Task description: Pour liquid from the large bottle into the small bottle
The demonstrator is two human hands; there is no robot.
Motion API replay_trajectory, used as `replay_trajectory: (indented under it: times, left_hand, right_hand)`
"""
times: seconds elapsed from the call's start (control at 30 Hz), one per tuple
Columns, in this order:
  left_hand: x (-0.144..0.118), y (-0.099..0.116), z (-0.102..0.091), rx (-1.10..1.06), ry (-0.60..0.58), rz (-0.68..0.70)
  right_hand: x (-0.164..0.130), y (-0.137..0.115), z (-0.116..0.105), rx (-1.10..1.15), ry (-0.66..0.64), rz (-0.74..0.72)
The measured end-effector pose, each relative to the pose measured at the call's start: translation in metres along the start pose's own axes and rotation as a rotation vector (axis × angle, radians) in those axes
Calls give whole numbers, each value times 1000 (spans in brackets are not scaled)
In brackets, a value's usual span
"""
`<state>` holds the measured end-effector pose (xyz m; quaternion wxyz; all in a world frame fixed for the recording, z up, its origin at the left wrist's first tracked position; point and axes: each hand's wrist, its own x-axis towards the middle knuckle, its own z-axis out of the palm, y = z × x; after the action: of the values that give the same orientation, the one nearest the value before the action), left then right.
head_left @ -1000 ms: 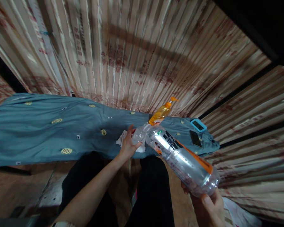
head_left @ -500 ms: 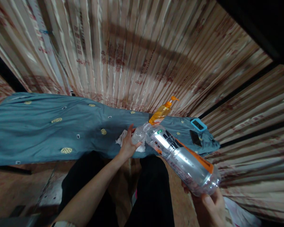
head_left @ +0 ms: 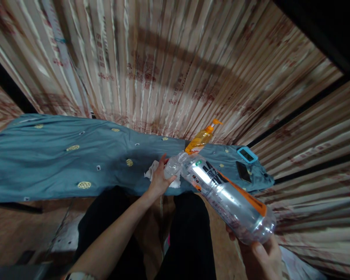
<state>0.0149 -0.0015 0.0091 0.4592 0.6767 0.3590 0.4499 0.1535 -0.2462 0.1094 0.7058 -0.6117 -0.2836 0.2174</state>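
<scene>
My left hand (head_left: 160, 177) is closed around a small clear plastic bottle (head_left: 173, 167), tilted with its mouth up and to the right. My right hand (head_left: 265, 252) grips the base of a large clear drink bottle (head_left: 233, 198) with a silver, black and orange label. This large bottle slants, base toward me and neck end toward the small bottle. Their mouths are close together; whether they touch I cannot tell. Under and beside my left hand lies crumpled white tissue (head_left: 175, 183). Behind the bottles stands an orange pump bottle (head_left: 200, 140).
A teal patterned cloth (head_left: 55, 163) covers the long narrow surface before me. On its right end lie a blue-framed digital device (head_left: 247, 154) and a dark phone (head_left: 243, 171). Pleated curtains (head_left: 163, 70) hang behind and at the right. My knees (head_left: 192, 217) are under the near edge.
The whole view has shifted slightly, so things appear a little farther right. Both hands keep their holds, and the two bottles stay in nearly the same position relative to each other.
</scene>
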Motion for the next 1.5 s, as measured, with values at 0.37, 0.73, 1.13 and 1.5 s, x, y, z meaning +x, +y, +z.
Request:
replay_trajectory:
  times: [0.37,0.73,1.13,1.5]
  left_hand:
    - [-1,1,0,6,2,-5]
    - [0,-3,1,10,1,-6]
    - [-1,-7,1,28,2,2]
    - [-1,-11,4,56,-10,0]
  right_hand:
    - [-1,-2,0,-57,-14,7]
    - [0,3,1,2,31,19]
    - [-1,0,2,-41,-2,16]
    - [1,11,-4,-33,25,9]
